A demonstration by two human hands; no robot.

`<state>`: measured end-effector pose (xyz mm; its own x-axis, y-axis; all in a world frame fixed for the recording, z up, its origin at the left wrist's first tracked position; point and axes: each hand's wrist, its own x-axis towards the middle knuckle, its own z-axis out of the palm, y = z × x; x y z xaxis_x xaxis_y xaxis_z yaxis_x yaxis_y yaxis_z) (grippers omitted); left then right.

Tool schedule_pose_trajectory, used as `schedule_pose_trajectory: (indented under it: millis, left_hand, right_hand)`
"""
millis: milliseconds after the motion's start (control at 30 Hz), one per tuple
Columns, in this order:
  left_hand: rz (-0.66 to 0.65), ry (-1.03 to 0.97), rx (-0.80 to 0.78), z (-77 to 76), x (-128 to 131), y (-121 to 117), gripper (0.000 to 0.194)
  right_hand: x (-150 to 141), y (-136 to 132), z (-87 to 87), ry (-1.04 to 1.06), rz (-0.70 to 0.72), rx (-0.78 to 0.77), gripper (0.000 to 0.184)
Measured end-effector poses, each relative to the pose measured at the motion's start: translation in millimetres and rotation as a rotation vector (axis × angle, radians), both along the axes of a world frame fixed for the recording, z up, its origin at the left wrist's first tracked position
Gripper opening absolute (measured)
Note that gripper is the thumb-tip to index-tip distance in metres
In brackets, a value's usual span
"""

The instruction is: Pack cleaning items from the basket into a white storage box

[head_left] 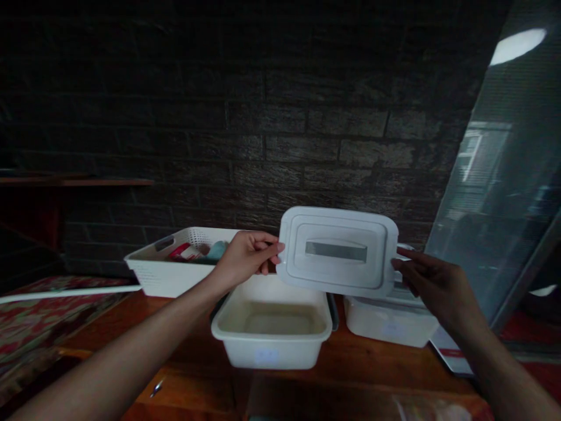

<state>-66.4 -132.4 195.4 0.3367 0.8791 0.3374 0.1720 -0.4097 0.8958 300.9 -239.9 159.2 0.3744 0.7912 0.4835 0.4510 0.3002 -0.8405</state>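
Between my two hands I hold a white rectangular lid (337,278) with a grey recessed handle, tilted so its top faces me. My left hand (249,254) pinches its left edge, thumb in front. At the opposite edge, my right hand (432,283) grips with thumb and fingers. Below the lid, slightly left, an uncovered white plastic bin (272,352) with dark side handles stands on the wooden cabinet. Its visible inside shows only the bottom. Behind the lid and my right hand, another white box (390,326) is partly hidden.
A white perforated basket (166,279) with red and teal items sits on the left of the wooden cabinet top (184,321). A dark brick wall (263,146) rises behind. Glass (491,175) stands at the right, a wooden shelf (79,182) at the left.
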Motion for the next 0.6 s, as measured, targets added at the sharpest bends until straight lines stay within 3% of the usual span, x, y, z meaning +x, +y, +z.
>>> schedule_pose_trajectory:
  millis: [133,300,400,467,600]
  left_hand:
    - [-0.093,0.026,-0.064,2.3,32.8,16.6,0.042]
    - [-0.254,-0.095,-0.206,6.1,79.6,35.3,0.043]
    - [-0.293,-0.150,-0.267,4.5,107.5,40.8,0.042]
    - [-0.296,-0.138,-0.242,-0.6,125.0,42.9,0.043]
    - [-0.298,-0.066,-0.206,-19.8,155.7,48.5,0.049]
  right_hand:
    - [43.3,1.4,8.5,-0.014,-0.010,-0.019,0.051]
    - [97.1,3.7,13.6,-0.034,-0.014,-0.001,0.038]
    - [121.2,6.9,8.4,0.144,0.052,-0.005,0.041]
    - [131.8,8.8,1.7,0.233,0.078,-0.004,0.029]
    - [145.7,8.5,-17.1,0.240,0.066,-0.040,0.026]
